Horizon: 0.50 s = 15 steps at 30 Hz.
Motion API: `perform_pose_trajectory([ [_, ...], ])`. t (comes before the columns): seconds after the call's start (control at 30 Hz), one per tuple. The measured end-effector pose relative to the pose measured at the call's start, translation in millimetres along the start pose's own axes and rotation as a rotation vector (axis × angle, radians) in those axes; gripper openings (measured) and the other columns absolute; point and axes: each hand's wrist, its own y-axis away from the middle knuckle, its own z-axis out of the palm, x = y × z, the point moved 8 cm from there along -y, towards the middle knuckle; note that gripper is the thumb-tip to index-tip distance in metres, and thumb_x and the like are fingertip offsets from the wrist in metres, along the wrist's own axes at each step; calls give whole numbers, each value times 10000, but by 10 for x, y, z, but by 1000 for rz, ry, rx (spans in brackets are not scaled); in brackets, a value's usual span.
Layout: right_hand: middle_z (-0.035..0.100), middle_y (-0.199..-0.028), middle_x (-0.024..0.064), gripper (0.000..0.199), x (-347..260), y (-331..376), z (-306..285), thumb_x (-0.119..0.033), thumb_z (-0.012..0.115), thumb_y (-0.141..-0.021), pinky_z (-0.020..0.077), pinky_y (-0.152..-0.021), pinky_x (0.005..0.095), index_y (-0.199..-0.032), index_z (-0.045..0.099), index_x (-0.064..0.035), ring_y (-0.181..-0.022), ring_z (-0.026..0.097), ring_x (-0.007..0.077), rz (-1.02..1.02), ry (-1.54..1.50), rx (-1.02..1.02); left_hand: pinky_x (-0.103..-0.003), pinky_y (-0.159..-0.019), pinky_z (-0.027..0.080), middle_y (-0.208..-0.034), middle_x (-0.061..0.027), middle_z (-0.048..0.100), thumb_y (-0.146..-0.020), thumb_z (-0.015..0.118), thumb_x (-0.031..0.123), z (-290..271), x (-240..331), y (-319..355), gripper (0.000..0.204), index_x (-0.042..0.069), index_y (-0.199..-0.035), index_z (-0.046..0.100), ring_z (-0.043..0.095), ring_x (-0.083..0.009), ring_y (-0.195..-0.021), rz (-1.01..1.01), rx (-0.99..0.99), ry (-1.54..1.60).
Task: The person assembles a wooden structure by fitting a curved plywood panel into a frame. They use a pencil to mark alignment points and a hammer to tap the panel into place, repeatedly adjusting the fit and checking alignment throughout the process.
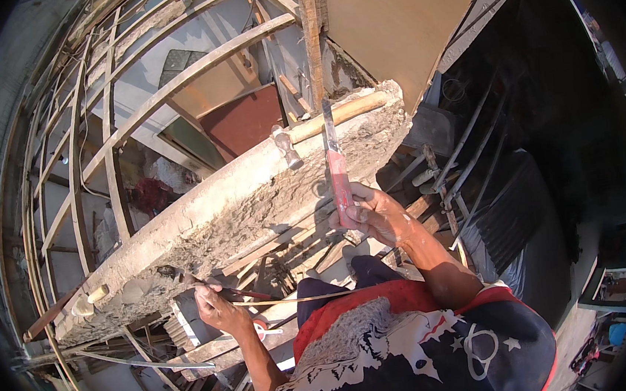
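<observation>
My right hand [375, 212] is closed around the red lower part of a long flat tool [339, 174]. Its narrow grey end points up and away, over the wall; I cannot make out its exact kind. My left hand [221, 308] is closed on a slim dark-reddish tool [243, 295] with its tip at the wall's rough near face. A thin pale strip [300, 299] runs from beside that hand toward my shirt. The broken masonry wall [202, 205] crosses in front of me. A ball-peen hammer [288, 147] with a wooden handle lies on its top, just beyond the red tool.
A small yellow-handled object [98, 294] rests at the wall's left end. Beyond the wall stands a wooden lattice frame [111, 139]. A wooden post [312, 39] and a tan board [395, 24] rise at the far side. Timber scraps [288, 250] lie below me.
</observation>
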Motion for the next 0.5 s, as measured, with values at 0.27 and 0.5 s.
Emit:
perform_pose_trajectory([
  [0.27,451,-792,-28,572,-155,-72,-527,-468,552,-1040,470,-696,270,-1381,500,-12,-697,440,78,-374,504,639,-238,-572,328,-742,22,450,-1094,463,423,215,-262,-686,432,71,-849,514,431,-61,-653,-35,-185,228],
  [0.5,509,-734,6,418,-321,-59,-498,-404,405,-1104,462,-557,283,-1231,520,-22,-609,517,102,-551,691,964,-283,-643,318,-767,14,466,-1085,485,435,268,-387,-1264,469,52,-816,514,390,-95,-712,45,-197,99],
])
